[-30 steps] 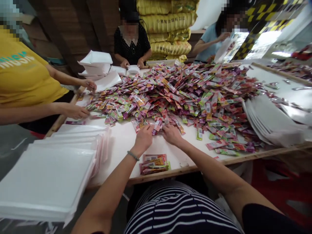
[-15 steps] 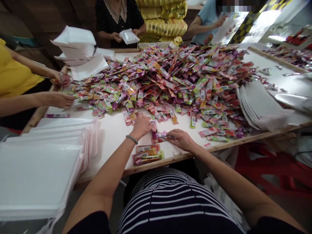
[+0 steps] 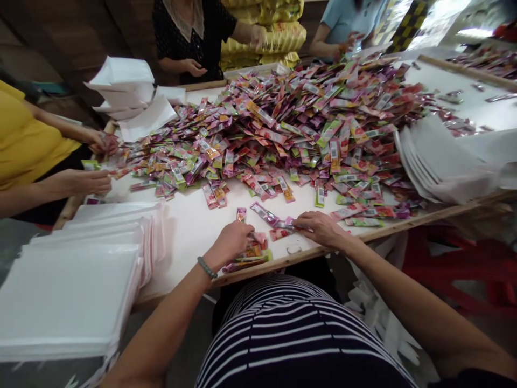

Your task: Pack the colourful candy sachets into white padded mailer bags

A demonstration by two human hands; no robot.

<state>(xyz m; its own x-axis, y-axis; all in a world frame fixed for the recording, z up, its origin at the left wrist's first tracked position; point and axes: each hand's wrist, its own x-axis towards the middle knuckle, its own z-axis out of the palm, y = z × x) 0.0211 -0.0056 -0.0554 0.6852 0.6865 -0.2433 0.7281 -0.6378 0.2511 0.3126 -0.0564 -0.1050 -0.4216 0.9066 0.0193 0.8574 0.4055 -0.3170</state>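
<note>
The fingers of my left hand [image 3: 229, 242] bend down over a small bundle of sachets [image 3: 254, 253] near the tabletop's front edge. A purple-ended sachet [image 3: 241, 214] pokes out past them, but I cannot tell whether they grip it. The fingers of my right hand [image 3: 321, 229] are pinched on the end of a printed sachet [image 3: 297, 227], just above the surface, with a purple sachet [image 3: 264, 214] lying just beyond.

The tabletop [image 3: 194, 231] is white, bordered by a wooden rim [image 3: 407, 225]. Across its middle and far side spreads a great heap of sachets [image 3: 278, 124], pink, purple, green and orange, with stragglers at its near fringe. A stack of white pouches [image 3: 68, 296] fills the near left; another fanned white stack [image 3: 440, 156] leans against the heap's right side, and a third white pile [image 3: 129, 81] stands at the far left corner.

A co-worker in yellow [image 3: 32, 134] has both hands at the heap's left end. Across from me stand a co-worker in black [image 3: 202, 43] and a co-worker in light blue [image 3: 343, 21]. Behind them I see yellow sacks [image 3: 283, 37] and a black-and-yellow checked post [image 3: 407, 27]. White scraps [image 3: 383, 318] lie below the tabletop on my right, beside something red [image 3: 432, 275].
</note>
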